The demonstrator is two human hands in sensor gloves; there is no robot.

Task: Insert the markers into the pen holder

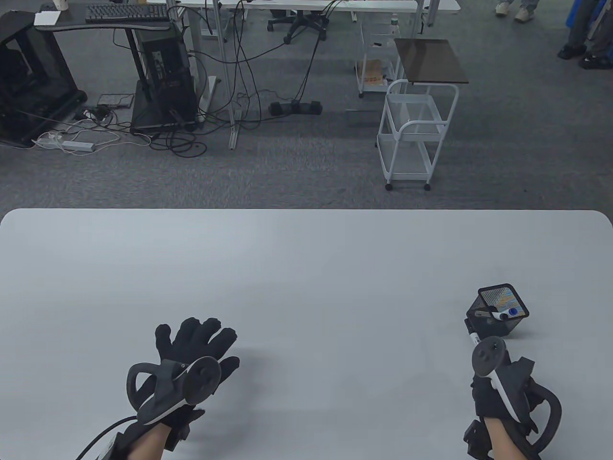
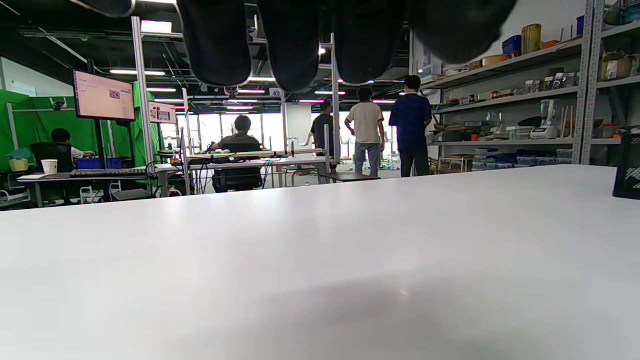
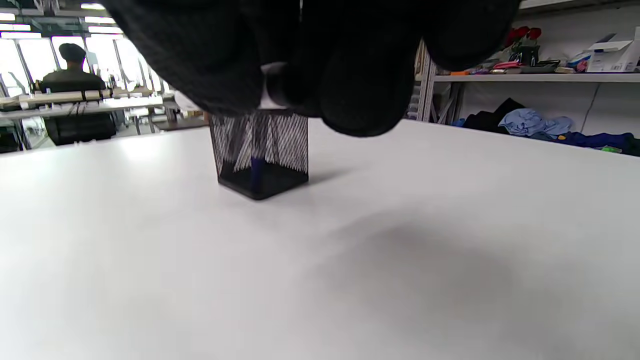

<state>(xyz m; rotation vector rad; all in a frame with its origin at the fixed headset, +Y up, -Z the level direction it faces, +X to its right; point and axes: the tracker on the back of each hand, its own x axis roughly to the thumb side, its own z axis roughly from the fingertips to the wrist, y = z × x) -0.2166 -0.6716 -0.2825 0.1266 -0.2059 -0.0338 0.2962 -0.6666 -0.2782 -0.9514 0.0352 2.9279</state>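
Note:
A black mesh pen holder stands at the table's right front, with a blue-capped white marker leaning inside it. My right hand is just in front of the holder and grips a white marker with a dark end, whose tip points up toward the holder's near left corner. In the right wrist view my fingers wrap the white marker above the holder. My left hand lies flat and empty on the table at the front left, fingers spread.
The white table spreads wide between and beyond the hands. Its far edge faces a carpeted floor with a white cart. The holder's edge shows at the far right of the left wrist view.

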